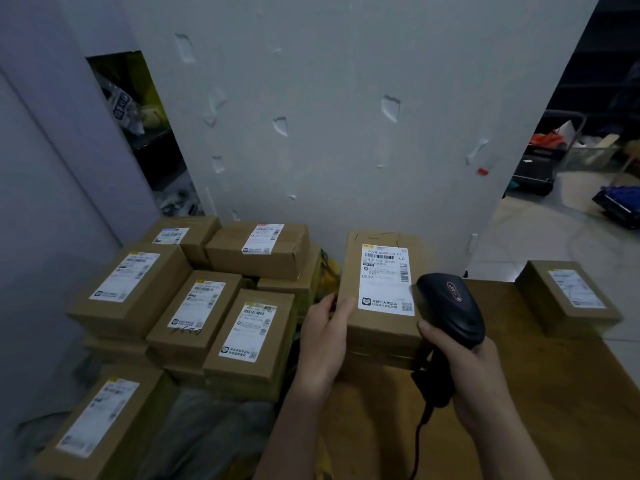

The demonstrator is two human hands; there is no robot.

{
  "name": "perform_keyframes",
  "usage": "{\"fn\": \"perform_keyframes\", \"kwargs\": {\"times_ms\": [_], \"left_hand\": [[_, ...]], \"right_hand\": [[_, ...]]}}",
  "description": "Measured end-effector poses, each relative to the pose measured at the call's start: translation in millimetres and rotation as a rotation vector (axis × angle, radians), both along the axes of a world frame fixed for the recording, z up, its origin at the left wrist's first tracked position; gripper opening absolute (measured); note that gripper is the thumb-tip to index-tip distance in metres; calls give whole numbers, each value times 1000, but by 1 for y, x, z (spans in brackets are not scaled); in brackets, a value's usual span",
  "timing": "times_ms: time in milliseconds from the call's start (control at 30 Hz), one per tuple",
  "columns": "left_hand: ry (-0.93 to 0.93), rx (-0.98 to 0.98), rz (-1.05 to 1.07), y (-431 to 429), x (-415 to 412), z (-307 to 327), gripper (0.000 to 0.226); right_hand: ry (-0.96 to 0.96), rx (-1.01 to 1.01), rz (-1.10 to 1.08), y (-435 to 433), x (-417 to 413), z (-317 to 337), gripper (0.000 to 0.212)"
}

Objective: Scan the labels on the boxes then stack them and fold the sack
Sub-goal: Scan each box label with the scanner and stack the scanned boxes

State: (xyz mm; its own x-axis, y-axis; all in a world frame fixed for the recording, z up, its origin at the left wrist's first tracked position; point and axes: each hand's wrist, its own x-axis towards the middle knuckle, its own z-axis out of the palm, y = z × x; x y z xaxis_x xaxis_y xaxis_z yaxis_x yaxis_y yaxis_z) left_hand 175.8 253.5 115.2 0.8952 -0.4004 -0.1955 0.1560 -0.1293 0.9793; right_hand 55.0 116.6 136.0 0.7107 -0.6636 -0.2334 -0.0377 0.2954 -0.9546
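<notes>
A brown cardboard box (375, 327) with a white shipping label (386, 279) stands at the wooden table's left edge. My left hand (323, 337) grips its left side. My right hand (476, 382) holds a black barcode scanner (450, 308), whose head hovers over the label's right edge. Its cable hangs down toward me. Another labelled box (568, 299) sits alone on the table at the right. Several labelled boxes (194, 313) lie piled on the left, on a grey sack (207, 434).
The wooden table (540, 393) fills the lower right. A white pillar (346, 116) rises right behind the boxes. A dark shelf with bags (138, 116) shows at the back left. Crates and clutter (571, 157) stand on the tiled floor far right.
</notes>
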Motion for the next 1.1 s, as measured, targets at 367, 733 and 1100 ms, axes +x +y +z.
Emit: {"fn": "perform_keyframes", "kwargs": {"times_ms": [367,733,1100], "left_hand": [[-135,201,213,20,-7,4,32],[-129,299,299,96,36,10,32],[-252,252,290,217,129,16,27]], "right_hand": [[15,24,75,20,16,-1,21],[34,0,201,87,60,2,21],[26,-110,183,209,156,4,23]]}}
